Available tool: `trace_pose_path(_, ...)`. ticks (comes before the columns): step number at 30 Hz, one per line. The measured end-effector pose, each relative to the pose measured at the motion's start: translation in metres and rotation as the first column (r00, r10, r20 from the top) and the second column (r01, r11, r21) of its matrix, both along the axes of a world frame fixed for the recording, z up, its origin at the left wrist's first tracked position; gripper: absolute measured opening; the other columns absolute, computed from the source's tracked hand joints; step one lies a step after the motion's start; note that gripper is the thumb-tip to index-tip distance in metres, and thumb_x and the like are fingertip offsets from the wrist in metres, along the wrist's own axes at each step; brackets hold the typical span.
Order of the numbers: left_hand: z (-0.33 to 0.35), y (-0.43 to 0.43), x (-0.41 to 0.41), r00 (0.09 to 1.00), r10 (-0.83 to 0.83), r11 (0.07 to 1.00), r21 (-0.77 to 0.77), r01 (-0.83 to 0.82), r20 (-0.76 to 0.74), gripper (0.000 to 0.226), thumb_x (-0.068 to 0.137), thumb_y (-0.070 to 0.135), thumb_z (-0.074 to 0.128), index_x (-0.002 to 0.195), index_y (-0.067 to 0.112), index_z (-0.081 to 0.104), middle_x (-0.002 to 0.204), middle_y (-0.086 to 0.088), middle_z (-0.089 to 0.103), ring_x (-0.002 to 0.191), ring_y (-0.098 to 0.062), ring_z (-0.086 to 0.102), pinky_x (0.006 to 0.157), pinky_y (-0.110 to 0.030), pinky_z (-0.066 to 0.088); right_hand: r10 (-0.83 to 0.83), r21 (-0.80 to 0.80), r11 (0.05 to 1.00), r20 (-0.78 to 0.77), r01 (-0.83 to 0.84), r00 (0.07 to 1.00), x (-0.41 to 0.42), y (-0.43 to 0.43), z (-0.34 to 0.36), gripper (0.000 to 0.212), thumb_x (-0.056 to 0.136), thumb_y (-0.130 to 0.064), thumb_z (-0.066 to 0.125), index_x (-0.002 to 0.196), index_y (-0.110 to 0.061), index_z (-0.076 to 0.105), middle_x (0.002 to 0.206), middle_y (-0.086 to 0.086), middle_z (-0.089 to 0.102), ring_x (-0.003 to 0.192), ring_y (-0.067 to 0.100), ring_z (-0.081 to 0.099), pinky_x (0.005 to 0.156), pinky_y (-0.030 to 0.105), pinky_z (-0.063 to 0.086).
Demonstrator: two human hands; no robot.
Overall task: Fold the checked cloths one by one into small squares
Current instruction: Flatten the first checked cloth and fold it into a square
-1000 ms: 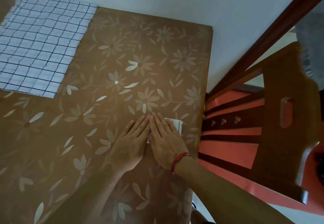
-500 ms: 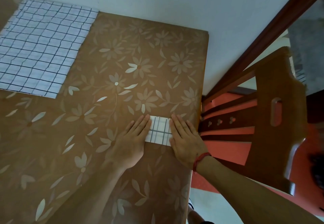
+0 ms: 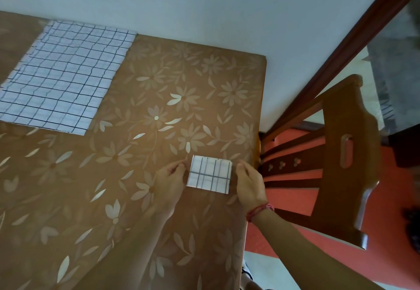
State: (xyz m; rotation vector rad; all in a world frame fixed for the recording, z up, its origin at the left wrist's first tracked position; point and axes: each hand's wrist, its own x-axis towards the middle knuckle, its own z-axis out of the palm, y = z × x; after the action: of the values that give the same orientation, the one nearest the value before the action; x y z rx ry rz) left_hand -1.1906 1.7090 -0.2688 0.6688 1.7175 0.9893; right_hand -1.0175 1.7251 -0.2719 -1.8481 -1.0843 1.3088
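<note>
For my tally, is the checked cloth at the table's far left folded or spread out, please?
Spread out: the large checked cloth lies flat, far wider than the small folded cloth.

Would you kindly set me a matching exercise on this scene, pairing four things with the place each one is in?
Things:
1. folded checked cloth
2. unfolded checked cloth
3. wooden chair
4. red thread bracelet

Places:
A. round the right wrist
B. spread flat at the far left of the table
C. beside the table, past its right edge
D. on the table between the left hand and the right hand

Pairs: 1-D, 2-B, 3-C, 4-A.
</note>
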Motion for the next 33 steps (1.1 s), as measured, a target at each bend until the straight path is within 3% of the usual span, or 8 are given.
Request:
trace_pose_path(4, -0.003, 0.0, 0.002, 0.992, 0.085, 0.994, -0.07, -0.079, 0.088, 0.028, 0.1, 0.007, 0.044, 0.099, 0.014, 0.071, 0.093, 0.004, 0.074, 0.094, -0.007, 0.068, 0.073, -0.016, 0.05, -0.116, -0.147, 0.985, -0.206, 0.087, 0.972, -0.004, -0.005, -0.004, 0.04, 0.1, -0.02, 0.042, 0.073, -0.021, 0.072, 0.082, 0.0, 0.071, 0.084, 0.016, 0.067, 0.089, 0.046, 0.053)
trace_pose_path(13, -0.01, -0.005, 0.004, 0.988, 0.112, 0.99, -0.1, -0.101, 0.108, 0.027, 0.1, 0.005, 0.043, 0.108, 0.005, 0.069, 0.102, -0.004, 0.071, 0.098, -0.011, 0.067, 0.084, -0.023, 0.052, -0.21, -0.194, 0.967, -0.257, 0.162, 0.943, -0.006, 0.005, -0.004, 0.047, 0.098, -0.027, 0.044, 0.064, -0.04, 0.073, 0.081, 0.002, 0.071, 0.092, 0.026, 0.068, 0.09, 0.052, 0.053)
trace_pose_path(18, -0.01, -0.005, 0.003, 0.989, 0.118, 0.99, -0.094, -0.109, 0.094, 0.027, 0.1, 0.005, 0.043, 0.107, 0.007, 0.069, 0.102, -0.003, 0.072, 0.098, -0.011, 0.067, 0.09, -0.026, 0.051, -0.236, -0.225, 0.958, -0.276, 0.176, 0.932, -0.006, 0.004, -0.004, 0.043, 0.099, -0.023, 0.044, 0.066, -0.02, 0.072, 0.083, 0.004, 0.072, 0.085, 0.019, 0.069, 0.083, 0.043, 0.057)
trace_pose_path(22, -0.009, -0.003, 0.004, 0.991, 0.114, 0.99, -0.096, -0.107, 0.072, 0.027, 0.099, 0.006, 0.043, 0.104, 0.01, 0.07, 0.098, -0.001, 0.073, 0.095, -0.01, 0.068, 0.085, -0.023, 0.052, -0.231, -0.218, 0.962, -0.33, 0.164, 0.915, -0.004, -0.003, -0.007, 0.033, 0.101, -0.02, 0.043, 0.08, -0.019, 0.068, 0.085, 0.003, 0.072, 0.079, 0.012, 0.068, 0.069, 0.029, 0.055)
trace_pose_path(27, -0.009, -0.004, 0.004, 0.993, 0.11, 0.989, -0.106, -0.104, 0.051, 0.027, 0.099, 0.007, 0.044, 0.099, 0.013, 0.071, 0.098, -0.001, 0.073, 0.094, -0.01, 0.068, 0.087, -0.025, 0.052, -0.246, -0.285, 0.945, -0.303, 0.159, 0.921, 0.001, -0.005, -0.009, 0.031, 0.101, -0.018, 0.043, 0.082, -0.018, 0.067, 0.083, 0.0, 0.072, 0.078, 0.01, 0.068, 0.064, 0.026, 0.053)
trace_pose_path(29, -0.008, -0.004, 0.003, 0.994, 0.103, 0.99, -0.103, -0.098, 0.048, 0.028, 0.099, 0.008, 0.044, 0.098, 0.014, 0.071, 0.097, 0.0, 0.074, 0.094, -0.011, 0.068, 0.086, -0.025, 0.052, -0.264, -0.402, 0.903, -0.236, 0.154, 0.935, 0.008, -0.017, -0.026, 0.024, 0.1, -0.008, 0.042, 0.099, -0.003, 0.066, 0.101, 0.015, 0.071, 0.091, 0.022, 0.069, 0.074, 0.038, 0.057)
trace_pose_path(31, -0.004, -0.006, 0.002, 0.995, 0.093, 0.992, -0.088, -0.089, 0.045, 0.029, 0.1, 0.008, 0.044, 0.093, 0.016, 0.071, 0.092, 0.002, 0.074, 0.09, -0.008, 0.068, 0.078, -0.02, 0.052, -0.265, -0.496, 0.857, -0.185, 0.143, 0.946, 0.012, -0.026, -0.036, 0.025, 0.099, -0.004, 0.042, 0.117, 0.008, 0.055, 0.125, 0.03, 0.057, 0.113, 0.04, 0.058, 0.096, 0.053, 0.048)
trace_pose_path(33, 0.0, -0.008, 0.001, 0.996, 0.081, 0.995, -0.063, -0.079, 0.039, 0.032, 0.099, 0.006, 0.045, 0.085, 0.019, 0.071, 0.081, 0.008, 0.073, 0.081, -0.001, 0.068, 0.067, -0.011, 0.05, -0.221, -0.383, 0.914, -0.198, 0.132, 0.955, 0.007, -0.015, -0.027, 0.028, 0.1, -0.018, 0.045, 0.108, 0.005, 0.057, 0.114, 0.029, 0.06, 0.107, 0.039, 0.06, 0.095, 0.05, 0.05)
